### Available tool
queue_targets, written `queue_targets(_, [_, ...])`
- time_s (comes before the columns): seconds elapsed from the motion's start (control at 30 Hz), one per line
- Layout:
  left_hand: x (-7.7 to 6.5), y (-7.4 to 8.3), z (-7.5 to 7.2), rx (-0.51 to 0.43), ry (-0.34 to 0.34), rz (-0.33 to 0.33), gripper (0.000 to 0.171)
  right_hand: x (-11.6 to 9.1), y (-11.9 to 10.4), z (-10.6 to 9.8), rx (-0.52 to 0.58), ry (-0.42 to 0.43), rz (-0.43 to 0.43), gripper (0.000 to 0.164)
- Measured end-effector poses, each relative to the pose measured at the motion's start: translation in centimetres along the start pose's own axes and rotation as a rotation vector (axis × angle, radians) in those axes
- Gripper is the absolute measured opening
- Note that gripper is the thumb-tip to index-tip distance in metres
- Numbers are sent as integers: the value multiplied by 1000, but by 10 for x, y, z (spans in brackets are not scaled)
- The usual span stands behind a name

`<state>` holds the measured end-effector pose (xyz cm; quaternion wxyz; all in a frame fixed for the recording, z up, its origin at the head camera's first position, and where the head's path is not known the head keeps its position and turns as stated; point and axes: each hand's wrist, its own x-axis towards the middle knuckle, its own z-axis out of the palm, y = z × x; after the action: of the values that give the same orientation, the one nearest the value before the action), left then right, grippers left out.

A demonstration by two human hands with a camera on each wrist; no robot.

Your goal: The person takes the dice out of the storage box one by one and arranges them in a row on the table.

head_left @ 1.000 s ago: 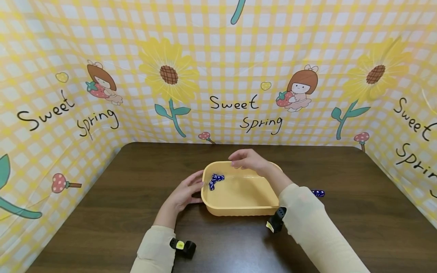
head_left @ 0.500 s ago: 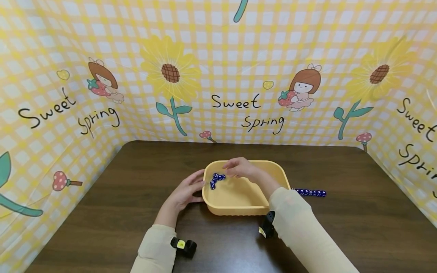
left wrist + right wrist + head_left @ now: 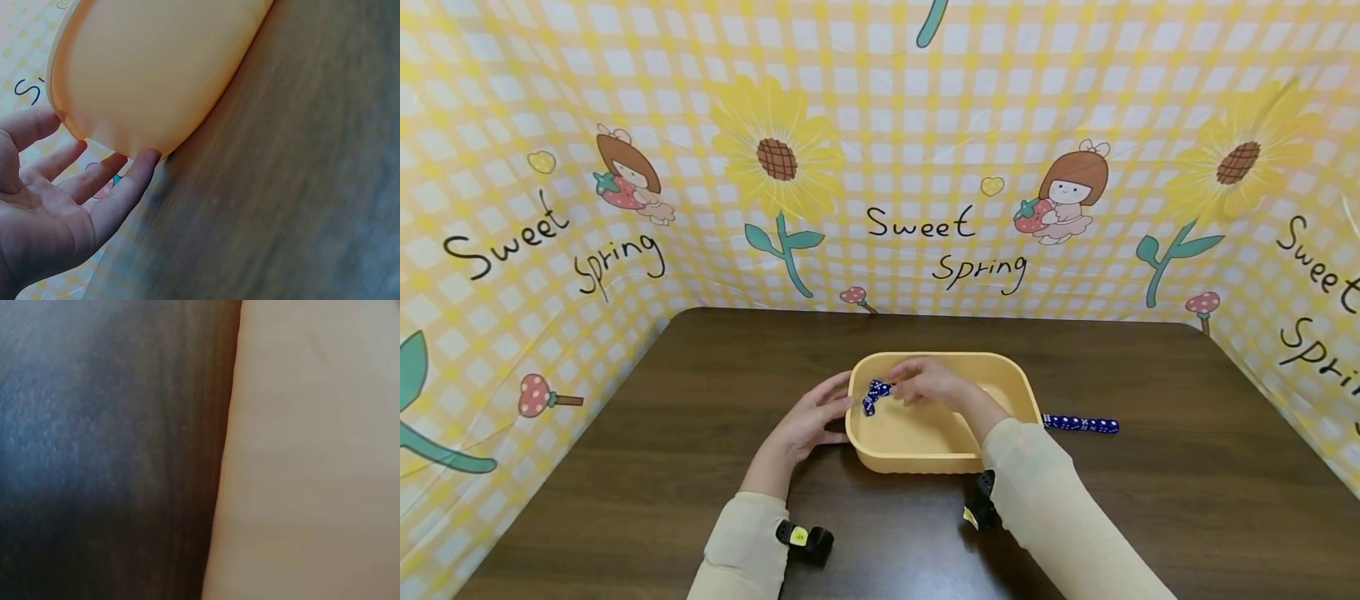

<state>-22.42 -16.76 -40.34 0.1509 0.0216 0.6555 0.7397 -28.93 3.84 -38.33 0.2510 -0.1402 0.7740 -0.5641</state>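
Blue dice [image 3: 877,388] sit bunched on the floor of a yellow tub [image 3: 925,457] in the head view, between nine and ten o'clock from its centre. They are the only contents visible there, though the right hand [image 3: 931,382] covers part of the inside. That hand reaches in with bent fingers, tips just beside the bunch at its three o'clock; whether it pinches a die, I cannot tell. Outside, at the tub's three o'clock, a row of more dice [image 3: 1081,423] lies end to end on the table [image 3: 662,458], perhaps lined up to keep them together. The left hand [image 3: 808,421] is at the tub's nine o'clock, spread wide against the outer wall, probably to steady it.

In the left wrist view, the tub is at one o'clock from the palm; fingers and thumb are parted, touching rather than wrapping the wall.

In the right wrist view, a pale surface [image 3: 319,456] fills three o'clock, perhaps the tub's side; no fingers show.
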Motion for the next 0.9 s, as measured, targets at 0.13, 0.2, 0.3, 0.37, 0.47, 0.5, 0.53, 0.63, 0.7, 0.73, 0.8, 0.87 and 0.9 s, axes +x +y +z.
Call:
queue_targets(0.13, [1,-1,0,1,6,1,48,0,2,1,-3,3,-4,33])
queue_targets(0.2, [1,-1,0,0,8,3,47,0,3,1,0,7,-4,33])
queue_targets(0.3, [1,-1,1,-4,9,3,47,0,4,2,-6,17,-2,34])
queue_targets(0.37, [1,-1,1,-6,9,3,47,1,4,2,-13,24,-2,34])
queue_targets(0.47, [1,-1,0,-6,11,2,48,2,5,3,-42,34,-5,34])
queue_targets(0.5, [1,0,0,-7,12,2,48,2,5,3,-50,37,-5,34])
queue_targets(0.53, [1,0,0,-7,13,2,48,3,5,3,-56,39,-2,34])
queue_targets(0.63, [1,-1,0,-7,8,2,48,4,6,3,-71,42,7,34])
queue_targets(0.7, [1,-1,0,-7,7,1,48,5,7,2,-88,39,4,34])
queue_targets(0.73, [1,-1,0,-5,8,0,48,5,7,2,-93,37,4,34])
queue_targets(0.8, [1,-1,0,-1,10,-2,48,5,8,2,-104,35,2,33])
queue_targets(0.87, [1,-1,0,3,11,-5,48,6,9,2,-113,34,3,33])
queue_targets(0.9, [1,-1,0,5,9,-6,48,6,9,2,-119,34,2,32])
